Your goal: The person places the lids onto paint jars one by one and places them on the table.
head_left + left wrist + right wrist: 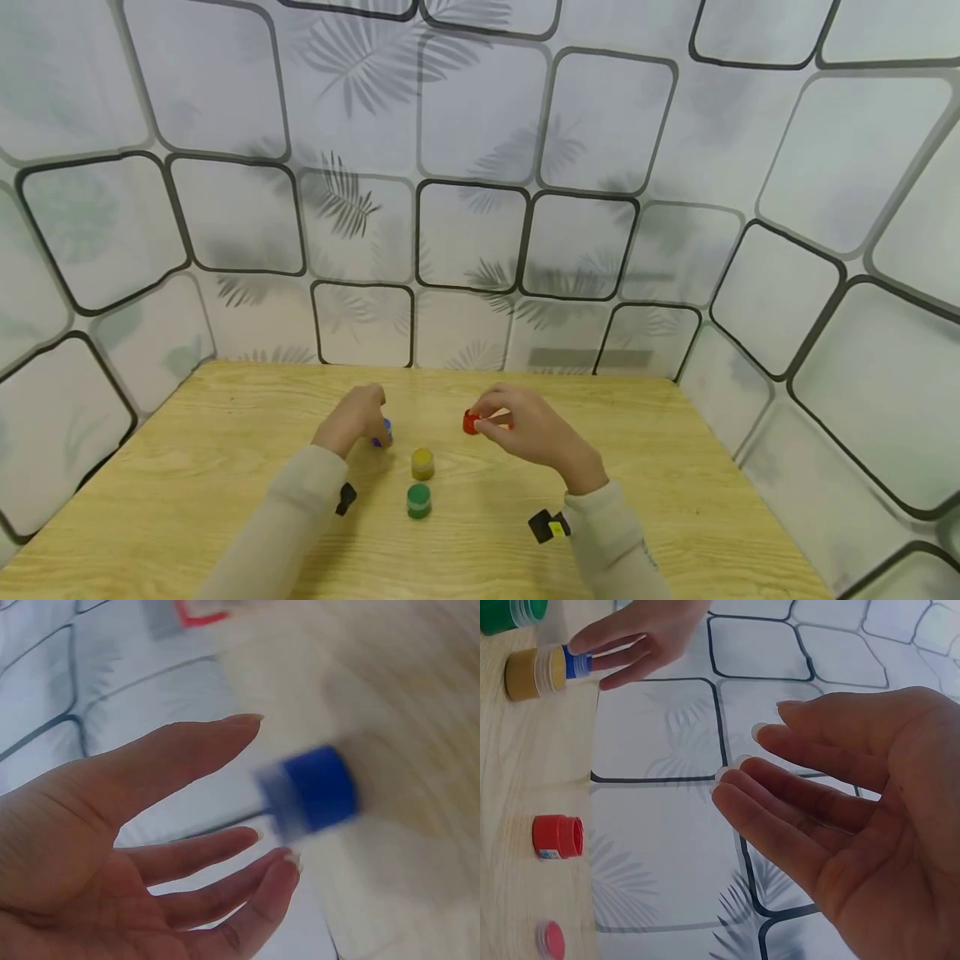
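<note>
My left hand [358,419] reaches down at a small blue jar [382,433] on the left of the table. In the left wrist view the fingers are spread and loosely bent, and the blurred blue jar [319,791] sits just past the fingertips. My right hand [525,423] hovers beside an uncapped red jar [471,422] and holds nothing. The right wrist view shows its thumb and fingertips apart, with the red jar [557,836] upright below. A round red lid [553,940] lies on the table beside that jar.
A yellow jar [422,464] and a green jar [418,501] stand between my forearms, nearer to me. The wooden table [187,467] ends at patterned curtains [472,242] at the back and on both sides.
</note>
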The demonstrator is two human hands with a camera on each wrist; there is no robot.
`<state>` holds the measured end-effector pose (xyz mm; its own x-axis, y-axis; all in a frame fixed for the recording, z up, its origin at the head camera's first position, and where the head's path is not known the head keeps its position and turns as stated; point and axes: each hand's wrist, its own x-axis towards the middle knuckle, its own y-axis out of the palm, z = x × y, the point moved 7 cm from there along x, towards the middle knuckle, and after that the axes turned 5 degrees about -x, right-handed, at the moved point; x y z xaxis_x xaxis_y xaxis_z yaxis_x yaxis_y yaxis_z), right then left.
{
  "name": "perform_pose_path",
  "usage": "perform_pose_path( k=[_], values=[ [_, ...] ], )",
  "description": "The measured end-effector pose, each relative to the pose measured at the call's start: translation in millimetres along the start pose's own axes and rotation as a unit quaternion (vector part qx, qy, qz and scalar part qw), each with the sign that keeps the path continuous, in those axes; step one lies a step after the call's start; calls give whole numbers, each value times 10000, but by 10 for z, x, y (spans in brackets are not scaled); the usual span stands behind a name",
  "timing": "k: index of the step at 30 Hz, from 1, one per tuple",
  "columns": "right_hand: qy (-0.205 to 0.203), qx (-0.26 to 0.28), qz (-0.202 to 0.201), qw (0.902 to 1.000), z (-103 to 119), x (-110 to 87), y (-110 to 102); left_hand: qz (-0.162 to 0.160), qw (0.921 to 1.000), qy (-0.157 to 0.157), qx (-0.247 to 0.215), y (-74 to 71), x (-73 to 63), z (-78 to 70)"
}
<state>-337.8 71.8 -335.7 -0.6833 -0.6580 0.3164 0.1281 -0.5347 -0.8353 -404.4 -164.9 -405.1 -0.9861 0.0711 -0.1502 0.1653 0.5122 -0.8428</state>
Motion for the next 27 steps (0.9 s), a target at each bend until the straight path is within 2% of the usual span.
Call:
perform_pose_path(
  k=[5,9,16,23,27],
  values=[
    [116,-144,-221,9996,-80,-42,-125,-19,9980,492,-406,-46,-14,-387],
    [82,-24,-283,9996,-92,-63,-180,70,9952,778,-597,35,40,-652],
    [-3,-77,-296,9995,-82,-75,-189,254,9959,492,-714,247,184,-897],
    [-92,-5,-305,9995,-63,-62,-188,123,9969,391,-674,378,282,-1048],
    [-141,-8,-339,9993,-72,-70,-190,75,9963,228,-827,466,320,-1077]
  ],
)
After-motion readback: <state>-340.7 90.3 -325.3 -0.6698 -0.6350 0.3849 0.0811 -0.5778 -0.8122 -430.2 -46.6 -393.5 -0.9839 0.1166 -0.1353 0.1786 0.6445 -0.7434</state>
